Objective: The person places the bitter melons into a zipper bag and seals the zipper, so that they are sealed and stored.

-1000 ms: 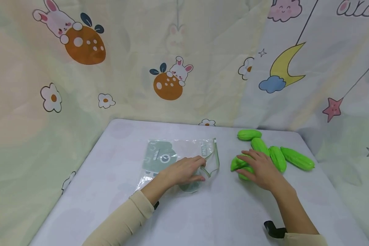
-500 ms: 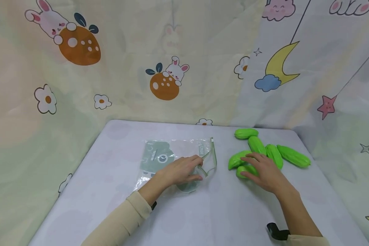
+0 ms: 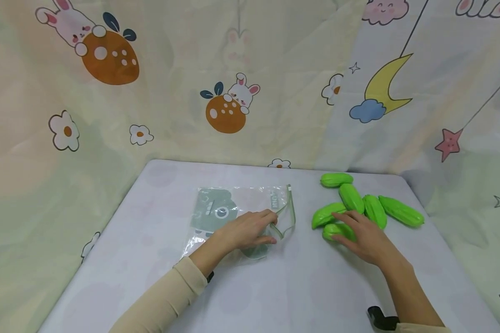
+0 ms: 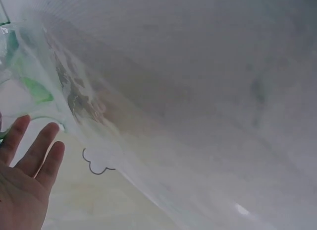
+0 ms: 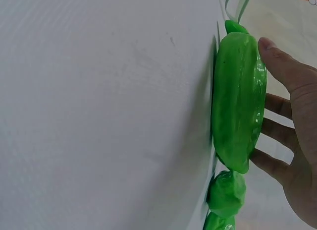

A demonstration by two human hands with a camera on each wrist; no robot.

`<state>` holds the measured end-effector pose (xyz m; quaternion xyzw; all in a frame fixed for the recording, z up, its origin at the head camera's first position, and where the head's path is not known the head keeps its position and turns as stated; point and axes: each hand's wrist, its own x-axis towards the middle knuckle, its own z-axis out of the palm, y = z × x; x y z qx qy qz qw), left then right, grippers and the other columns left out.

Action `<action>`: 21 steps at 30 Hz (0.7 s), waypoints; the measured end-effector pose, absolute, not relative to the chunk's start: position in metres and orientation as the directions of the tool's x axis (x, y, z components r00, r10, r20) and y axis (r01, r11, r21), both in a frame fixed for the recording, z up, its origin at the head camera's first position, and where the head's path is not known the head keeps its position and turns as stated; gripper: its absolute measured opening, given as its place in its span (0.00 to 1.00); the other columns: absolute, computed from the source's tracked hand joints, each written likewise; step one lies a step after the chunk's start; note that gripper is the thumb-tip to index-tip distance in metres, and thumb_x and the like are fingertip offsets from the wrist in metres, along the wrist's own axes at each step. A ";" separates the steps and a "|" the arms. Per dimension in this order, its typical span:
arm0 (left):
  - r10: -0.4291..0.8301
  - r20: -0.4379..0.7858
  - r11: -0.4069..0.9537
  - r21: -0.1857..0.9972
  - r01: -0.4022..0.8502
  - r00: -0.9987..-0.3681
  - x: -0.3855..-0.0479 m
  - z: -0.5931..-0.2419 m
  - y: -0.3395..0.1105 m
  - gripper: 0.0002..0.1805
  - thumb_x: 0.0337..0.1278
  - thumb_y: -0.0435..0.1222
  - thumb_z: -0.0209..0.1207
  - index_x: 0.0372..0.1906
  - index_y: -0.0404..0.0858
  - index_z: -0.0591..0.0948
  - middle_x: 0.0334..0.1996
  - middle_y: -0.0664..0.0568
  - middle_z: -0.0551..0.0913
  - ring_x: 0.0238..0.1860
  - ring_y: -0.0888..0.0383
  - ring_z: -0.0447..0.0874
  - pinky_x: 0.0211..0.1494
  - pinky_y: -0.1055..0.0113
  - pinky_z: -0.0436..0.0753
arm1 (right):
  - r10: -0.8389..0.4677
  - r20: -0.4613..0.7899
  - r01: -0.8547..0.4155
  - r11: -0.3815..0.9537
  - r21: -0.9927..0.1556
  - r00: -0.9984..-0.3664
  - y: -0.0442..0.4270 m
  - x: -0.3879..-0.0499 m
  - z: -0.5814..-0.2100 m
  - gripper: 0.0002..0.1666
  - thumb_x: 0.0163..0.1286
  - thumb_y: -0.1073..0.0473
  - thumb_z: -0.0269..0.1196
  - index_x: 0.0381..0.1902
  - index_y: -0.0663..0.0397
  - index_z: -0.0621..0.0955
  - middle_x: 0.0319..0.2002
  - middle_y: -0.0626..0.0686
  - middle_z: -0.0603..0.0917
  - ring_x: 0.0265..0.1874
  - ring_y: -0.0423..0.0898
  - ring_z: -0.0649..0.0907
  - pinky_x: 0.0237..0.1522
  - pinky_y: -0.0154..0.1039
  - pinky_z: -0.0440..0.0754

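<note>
Left hand (image 3: 250,230): little visible change over the last second. It is at the mouth of the clear bag (image 3: 214,221), whose green edge strip (image 3: 293,210) gapes just right of my fingers. At the wrist, three fingers show fairly straight by the plastic; whether index and thumb pinch the edge, I cannot tell.

Right hand (image 3: 371,237): this is what has shifted — drawn slightly rightward relative to the vegetables, so more of the leftmost ones shows. Fingers and thumb are spread loosely about the nearest vegetable (image 3: 335,230), with no firm grip; contact uncertain. It lies on the counter (image 3: 291,291), right of the bag and apart from its mouth. My reading: positioned at it, not yet lifted.

Around, left to right: patterned cloth (image 3: 171,83) hangs behind and at both sides. My left sleeve (image 3: 162,296) and forearm cross the near side of the bag, hiding part of it. The leftmost vegetable (image 3: 325,216) sits just behind the nearest, by my fingertips — likeliest to get in the way. Four more vegetables (image 3: 375,211) lie farther back and right. A black piece (image 3: 381,319) sits at my right wrist.
</note>
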<state>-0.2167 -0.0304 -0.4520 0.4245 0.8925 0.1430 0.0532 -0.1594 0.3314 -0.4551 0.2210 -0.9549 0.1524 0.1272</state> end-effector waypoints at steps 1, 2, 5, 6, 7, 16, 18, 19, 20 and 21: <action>0.771 0.024 0.601 0.300 0.741 -0.636 -0.217 -0.452 -0.030 0.28 0.66 0.58 0.63 0.62 0.48 0.73 0.54 0.61 0.76 0.38 0.61 0.76 0.48 0.66 0.79 | -0.378 0.292 -0.450 0.859 -0.242 -0.879 0.332 -0.159 -0.455 0.36 0.63 0.47 0.75 0.66 0.51 0.78 0.54 0.56 0.81 0.53 0.60 0.82 0.50 0.62 0.80; 0.770 0.022 0.603 0.300 0.739 -0.638 -0.216 -0.452 -0.030 0.28 0.66 0.58 0.63 0.63 0.48 0.73 0.54 0.61 0.76 0.38 0.61 0.76 0.48 0.66 0.79 | -0.372 0.274 -0.439 0.863 -0.250 -0.887 0.332 -0.158 -0.454 0.36 0.64 0.46 0.74 0.67 0.51 0.78 0.56 0.57 0.81 0.54 0.61 0.82 0.51 0.63 0.80; 0.771 0.023 0.602 0.300 0.741 -0.636 -0.217 -0.452 -0.030 0.28 0.66 0.58 0.63 0.62 0.48 0.73 0.54 0.61 0.76 0.38 0.61 0.76 0.48 0.66 0.79 | -0.364 0.238 -0.419 0.871 -0.257 -0.901 0.333 -0.157 -0.453 0.36 0.66 0.45 0.73 0.68 0.50 0.77 0.59 0.60 0.80 0.58 0.64 0.80 0.52 0.66 0.79; 0.773 0.027 0.599 0.299 0.743 -0.634 -0.217 -0.452 -0.031 0.28 0.66 0.58 0.63 0.62 0.48 0.73 0.53 0.61 0.76 0.38 0.61 0.76 0.48 0.66 0.79 | -0.363 0.234 -0.417 0.871 -0.259 -0.902 0.334 -0.156 -0.452 0.36 0.66 0.46 0.73 0.68 0.50 0.77 0.60 0.61 0.80 0.59 0.65 0.79 0.53 0.67 0.79; 0.775 0.031 0.596 0.298 0.745 -0.632 -0.218 -0.451 -0.031 0.28 0.66 0.58 0.63 0.62 0.47 0.73 0.53 0.61 0.76 0.38 0.61 0.76 0.48 0.66 0.79 | -0.362 0.231 -0.416 0.871 -0.260 -0.903 0.334 -0.156 -0.452 0.35 0.65 0.46 0.73 0.67 0.50 0.77 0.61 0.61 0.79 0.60 0.66 0.79 0.53 0.67 0.78; 0.780 0.034 0.590 0.293 0.752 -0.625 -0.218 -0.450 -0.030 0.28 0.66 0.58 0.62 0.62 0.47 0.74 0.54 0.61 0.76 0.40 0.62 0.76 0.50 0.65 0.80 | -0.403 0.298 -0.476 0.847 -0.236 -0.865 0.337 -0.153 -0.457 0.31 0.61 0.50 0.76 0.61 0.50 0.82 0.52 0.54 0.83 0.52 0.59 0.83 0.50 0.60 0.81; 0.777 0.029 0.595 0.294 0.748 -0.629 -0.218 -0.450 -0.030 0.28 0.66 0.58 0.62 0.62 0.48 0.74 0.54 0.61 0.76 0.40 0.61 0.76 0.50 0.65 0.80 | -0.422 0.326 -0.501 0.839 -0.214 -0.846 0.338 -0.153 -0.460 0.31 0.59 0.51 0.78 0.60 0.50 0.84 0.49 0.51 0.83 0.48 0.54 0.84 0.48 0.57 0.82; 0.774 0.026 0.598 0.295 0.745 -0.632 -0.217 -0.450 -0.030 0.28 0.65 0.58 0.63 0.62 0.48 0.74 0.54 0.62 0.76 0.40 0.61 0.76 0.49 0.65 0.80 | -0.432 0.338 -0.513 0.834 -0.203 -0.836 0.338 -0.153 -0.461 0.31 0.58 0.52 0.78 0.59 0.50 0.84 0.48 0.50 0.84 0.47 0.53 0.84 0.47 0.55 0.82; 0.772 0.025 0.601 0.296 0.742 -0.635 -0.217 -0.450 -0.030 0.28 0.65 0.58 0.63 0.62 0.47 0.74 0.54 0.62 0.76 0.40 0.61 0.76 0.49 0.66 0.80 | -0.439 0.347 -0.522 0.831 -0.194 -0.829 0.338 -0.152 -0.462 0.31 0.57 0.52 0.79 0.59 0.50 0.84 0.47 0.49 0.84 0.46 0.52 0.84 0.46 0.54 0.82; 0.770 0.024 0.604 0.295 0.740 -0.638 -0.217 -0.450 -0.030 0.28 0.65 0.58 0.63 0.62 0.47 0.74 0.54 0.62 0.76 0.40 0.61 0.76 0.49 0.66 0.79 | -0.445 0.351 -0.528 0.828 -0.188 -0.824 0.339 -0.152 -0.463 0.32 0.56 0.52 0.79 0.59 0.50 0.84 0.46 0.48 0.84 0.45 0.51 0.84 0.45 0.53 0.82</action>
